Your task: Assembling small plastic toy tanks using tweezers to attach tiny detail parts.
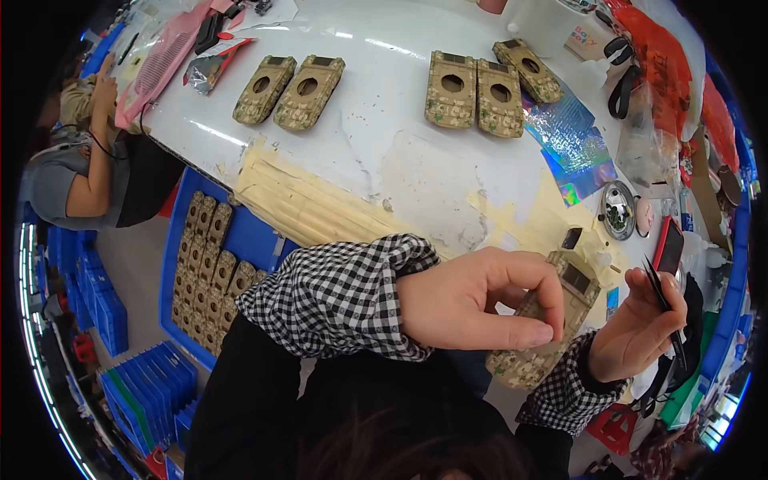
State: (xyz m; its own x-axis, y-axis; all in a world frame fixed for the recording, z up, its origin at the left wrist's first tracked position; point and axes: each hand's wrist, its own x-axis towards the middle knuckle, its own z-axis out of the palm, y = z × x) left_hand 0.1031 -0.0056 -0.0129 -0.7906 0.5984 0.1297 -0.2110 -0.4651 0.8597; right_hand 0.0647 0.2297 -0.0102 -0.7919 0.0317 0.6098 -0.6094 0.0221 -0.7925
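My left hand [484,302] reaches across and is closed on a camouflage-painted toy tank hull [578,300], thumb and forefinger over its middle. The hull is tilted at the near right edge of the table; part of it is hidden behind my fingers. To its right, my right hand [644,324] grips a pair of black tweezers [662,290], tips pointing up and away from the hull. Further back stand more such hulls with round openings: a pair [309,100] at the left, and three, among them a middle one [500,112], at the right.
A round metal dish [617,228] of small dark parts sits right of centre, near a red-edged phone [669,244]. Shiny holographic sheets [572,132] lie behind. Yellowish tape [308,208] covers the front edge. A blue crate [254,232] holds many hulls; another person [72,188] sits left.
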